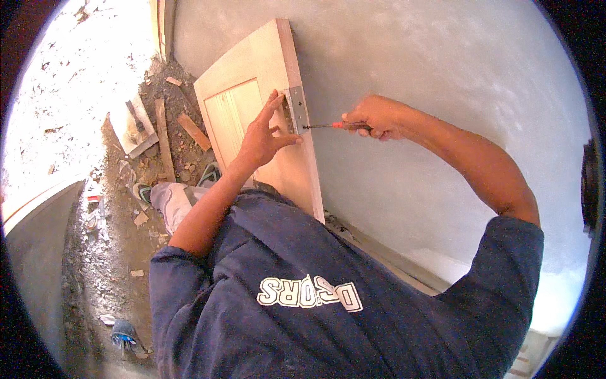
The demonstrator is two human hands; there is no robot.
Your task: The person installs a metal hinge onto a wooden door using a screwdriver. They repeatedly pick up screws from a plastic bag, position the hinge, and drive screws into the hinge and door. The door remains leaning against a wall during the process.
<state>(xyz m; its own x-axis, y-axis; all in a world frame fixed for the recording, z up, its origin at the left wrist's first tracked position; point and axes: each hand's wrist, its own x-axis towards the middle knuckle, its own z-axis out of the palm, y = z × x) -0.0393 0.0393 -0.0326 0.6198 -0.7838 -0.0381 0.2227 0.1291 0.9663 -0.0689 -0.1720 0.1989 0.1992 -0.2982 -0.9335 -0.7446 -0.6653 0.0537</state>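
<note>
A pale wooden door panel (237, 95) stands on its edge against the wall, its narrow side facing right. On that narrow side lies a metal hinge (298, 103) with dark screw holes. My left hand (260, 138) rests at the hinge, thumb and fingers spread apart along its near side. In my right hand (372, 118) is a screwdriver (336, 125) with a red and dark handle. Its shaft points left, and the tip meets the lower part of the hinge, at what looks like a dark screw.
A grey plastered wall (404, 57) runs close along the right. On the dirt floor to the left lie wood offcuts (194, 131), a long plank (163, 139) and a pale board (140, 136) with a dark tool on it. A blue-and-dark object (124, 335) sits at lower left.
</note>
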